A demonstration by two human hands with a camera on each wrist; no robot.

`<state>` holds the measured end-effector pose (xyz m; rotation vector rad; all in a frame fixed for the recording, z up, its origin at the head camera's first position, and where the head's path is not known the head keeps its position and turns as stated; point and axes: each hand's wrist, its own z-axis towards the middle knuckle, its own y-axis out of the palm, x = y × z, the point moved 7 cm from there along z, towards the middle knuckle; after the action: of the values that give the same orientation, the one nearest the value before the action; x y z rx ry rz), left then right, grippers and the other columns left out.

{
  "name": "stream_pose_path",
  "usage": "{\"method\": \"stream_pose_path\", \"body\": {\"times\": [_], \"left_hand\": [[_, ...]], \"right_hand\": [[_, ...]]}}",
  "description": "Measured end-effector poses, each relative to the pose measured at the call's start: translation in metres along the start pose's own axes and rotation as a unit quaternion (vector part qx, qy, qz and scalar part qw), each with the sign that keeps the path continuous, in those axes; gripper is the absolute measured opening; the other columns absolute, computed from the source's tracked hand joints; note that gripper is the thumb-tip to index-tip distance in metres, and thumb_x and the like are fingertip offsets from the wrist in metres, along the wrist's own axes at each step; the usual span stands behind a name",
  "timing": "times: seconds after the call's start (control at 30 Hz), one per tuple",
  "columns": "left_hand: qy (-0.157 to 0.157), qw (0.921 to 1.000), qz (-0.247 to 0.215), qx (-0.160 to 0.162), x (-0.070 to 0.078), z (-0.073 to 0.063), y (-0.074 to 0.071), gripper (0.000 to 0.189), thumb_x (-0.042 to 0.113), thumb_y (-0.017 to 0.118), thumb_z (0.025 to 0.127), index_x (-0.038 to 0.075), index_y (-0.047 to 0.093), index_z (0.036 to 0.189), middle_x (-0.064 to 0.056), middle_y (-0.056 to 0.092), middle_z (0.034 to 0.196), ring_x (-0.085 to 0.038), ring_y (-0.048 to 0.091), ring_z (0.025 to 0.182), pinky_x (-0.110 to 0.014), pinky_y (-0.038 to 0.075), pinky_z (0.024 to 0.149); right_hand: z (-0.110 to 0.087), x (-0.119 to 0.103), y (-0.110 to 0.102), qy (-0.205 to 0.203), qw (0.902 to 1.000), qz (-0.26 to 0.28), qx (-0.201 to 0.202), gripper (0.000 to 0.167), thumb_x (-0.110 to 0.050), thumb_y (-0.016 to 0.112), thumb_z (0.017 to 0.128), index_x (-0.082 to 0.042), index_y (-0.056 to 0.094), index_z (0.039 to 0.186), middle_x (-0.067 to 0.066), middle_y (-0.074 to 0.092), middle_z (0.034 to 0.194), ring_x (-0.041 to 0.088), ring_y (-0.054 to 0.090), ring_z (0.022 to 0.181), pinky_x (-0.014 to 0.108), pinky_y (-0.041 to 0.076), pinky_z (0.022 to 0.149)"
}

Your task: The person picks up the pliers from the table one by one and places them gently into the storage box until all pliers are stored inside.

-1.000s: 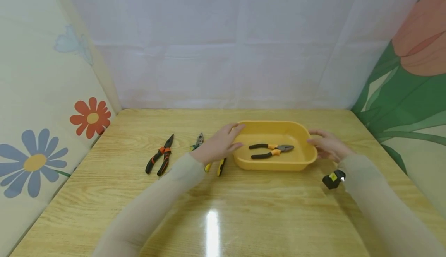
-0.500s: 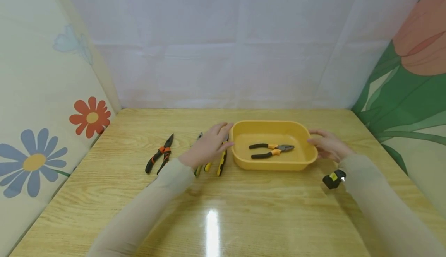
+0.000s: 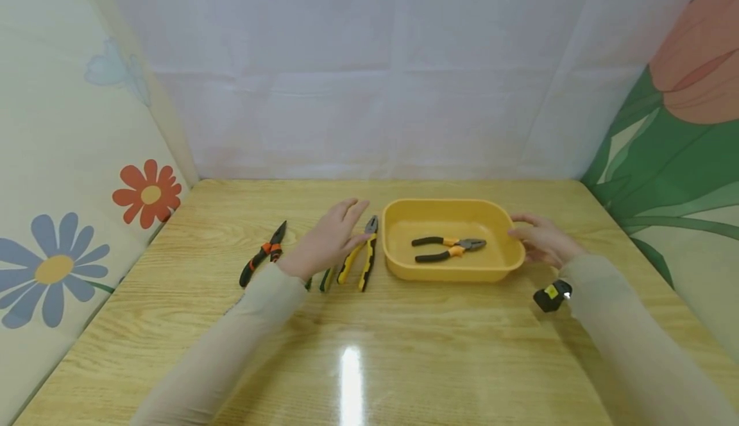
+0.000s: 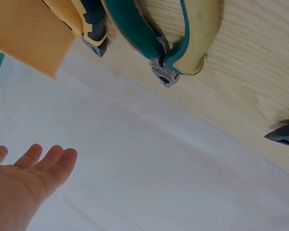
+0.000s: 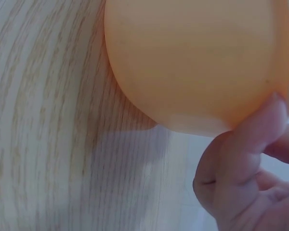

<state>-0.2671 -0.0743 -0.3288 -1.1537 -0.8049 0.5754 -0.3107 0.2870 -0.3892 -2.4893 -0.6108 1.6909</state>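
My left hand (image 3: 324,240) hovers over the green-handled pliers (image 4: 135,29), its fingers extended and holding nothing. It hides much of them in the head view; the left wrist view shows their grey jaws and green-and-cream handles. Just right of that hand lie yellow-and-black pliers (image 3: 369,259), handles spread. My right hand (image 3: 543,241) grips the right end of a yellow plastic basin (image 3: 450,274), thumb over the rim. Inside the basin rest pliers with black-and-orange handles (image 3: 456,251), jaws pointing right.
Long-nose pliers with black-and-orange handles (image 3: 258,262) lie left of my left hand, partly covered by the sleeve. A small black tape measure (image 3: 551,296) with a yellow label sits by my right wrist. White cloth (image 3: 346,92) hangs behind the wooden table (image 3: 433,355).
My left hand has moved left, away from the basin's left rim, uncovering the yellow-and-black pliers. The right hand stays on the basin, which has hardly moved.
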Motion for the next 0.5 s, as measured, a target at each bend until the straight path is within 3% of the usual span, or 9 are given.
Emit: {"method": "stream_pose_path", "body": {"times": [0.5], "left_hand": [[-0.006,0.9996,0.014,0.024,-0.011,-0.014,-0.006,0.065,0.029,0.052,0.102,0.002,0.022,0.152,-0.030,0.029,0.148,-0.043,0.032,0.136,-0.054,0.031,0.108]], "right_hand": [[-0.001,0.000,0.000,0.003,1.0000,0.002,-0.003,0.063,-0.013,0.046,0.102,0.004,0.010,0.151,-0.001,0.060,0.092,0.010,0.063,0.074,0.029,0.053,0.062]]}}
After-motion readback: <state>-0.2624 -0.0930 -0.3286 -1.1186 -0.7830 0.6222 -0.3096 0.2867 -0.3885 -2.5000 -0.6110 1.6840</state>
